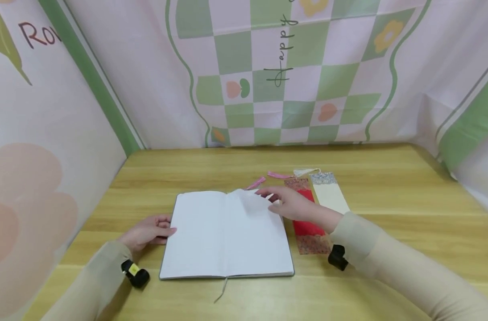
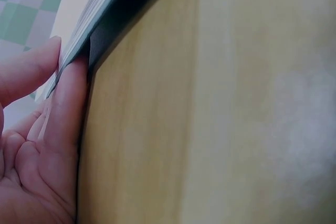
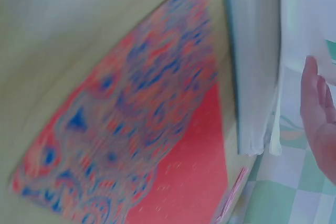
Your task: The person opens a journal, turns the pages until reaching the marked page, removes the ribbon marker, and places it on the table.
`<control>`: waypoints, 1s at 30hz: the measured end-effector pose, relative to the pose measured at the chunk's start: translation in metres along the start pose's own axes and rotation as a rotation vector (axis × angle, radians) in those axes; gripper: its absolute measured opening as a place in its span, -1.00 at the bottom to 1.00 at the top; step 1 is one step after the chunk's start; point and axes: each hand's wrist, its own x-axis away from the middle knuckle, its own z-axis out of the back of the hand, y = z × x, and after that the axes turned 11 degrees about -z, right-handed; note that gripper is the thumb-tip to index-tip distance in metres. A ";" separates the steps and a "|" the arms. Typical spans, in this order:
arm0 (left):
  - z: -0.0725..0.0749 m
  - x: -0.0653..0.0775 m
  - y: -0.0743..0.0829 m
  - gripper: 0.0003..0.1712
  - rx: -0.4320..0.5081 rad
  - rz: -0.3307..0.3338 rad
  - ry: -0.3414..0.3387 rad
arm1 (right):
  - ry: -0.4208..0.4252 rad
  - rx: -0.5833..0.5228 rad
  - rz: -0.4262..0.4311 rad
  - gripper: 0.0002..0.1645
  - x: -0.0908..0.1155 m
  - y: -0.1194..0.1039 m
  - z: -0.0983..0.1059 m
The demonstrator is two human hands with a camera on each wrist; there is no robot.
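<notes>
An open notebook [image 1: 196, 236] with blank white pages lies on the wooden table. My left hand [image 1: 149, 231] grips its left edge; in the left wrist view the thumb [image 2: 44, 66] is on the page side and a finger goes under the dark cover [image 2: 107, 35]. My right hand [image 1: 286, 203] is over the notebook's upper right corner, thumb and fingers apart. Beside its fingertips a page [image 1: 248, 203] curls up from the right half. In the right wrist view the fingers [image 3: 310, 82] look straight beside the white page; whether they touch it I cannot tell.
Right of the notebook lie a red bookmark [image 1: 308, 227] with patterned ends and a cream bookmark [image 1: 330, 198] with a white tassel [image 1: 305, 172]. A pink tassel [image 1: 256, 183] sticks out past the notebook's top edge. A grey ribbon [image 1: 221, 292] hangs from the spine. Patterned curtains [image 1: 147, 89] surround the table.
</notes>
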 end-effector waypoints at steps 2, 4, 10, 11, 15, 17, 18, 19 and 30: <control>0.000 -0.001 0.000 -0.81 -0.001 0.003 0.005 | -0.033 -0.120 -0.033 -0.49 0.000 -0.003 0.003; 0.001 -0.001 0.000 -0.79 -0.004 0.006 0.010 | -0.076 -0.262 -0.075 -0.48 0.001 -0.005 0.005; 0.001 -0.002 0.001 -0.79 -0.008 0.010 0.013 | -0.185 -0.613 -0.140 -0.39 0.004 -0.012 0.002; 0.000 -0.002 0.001 -0.78 -0.009 0.010 0.013 | -0.206 -0.641 -0.136 -0.37 0.004 -0.013 0.001; 0.000 0.000 0.001 -0.75 -0.016 0.007 0.006 | -0.316 -0.634 -0.088 -0.31 0.007 -0.018 -0.008; 0.000 0.000 0.001 -0.72 -0.019 0.006 0.008 | -0.360 -0.551 -0.056 -0.32 0.010 -0.021 -0.014; -0.001 0.000 0.001 -0.71 -0.019 0.006 0.007 | -0.375 -0.499 -0.036 -0.32 0.011 -0.023 -0.018; -0.001 0.000 0.001 -0.70 -0.020 0.007 0.010 | -0.383 -0.439 -0.016 -0.32 0.012 -0.025 -0.022; -0.002 -0.001 -0.003 -0.56 -0.028 0.013 0.039 | -0.383 0.170 0.190 -0.31 0.023 -0.044 -0.059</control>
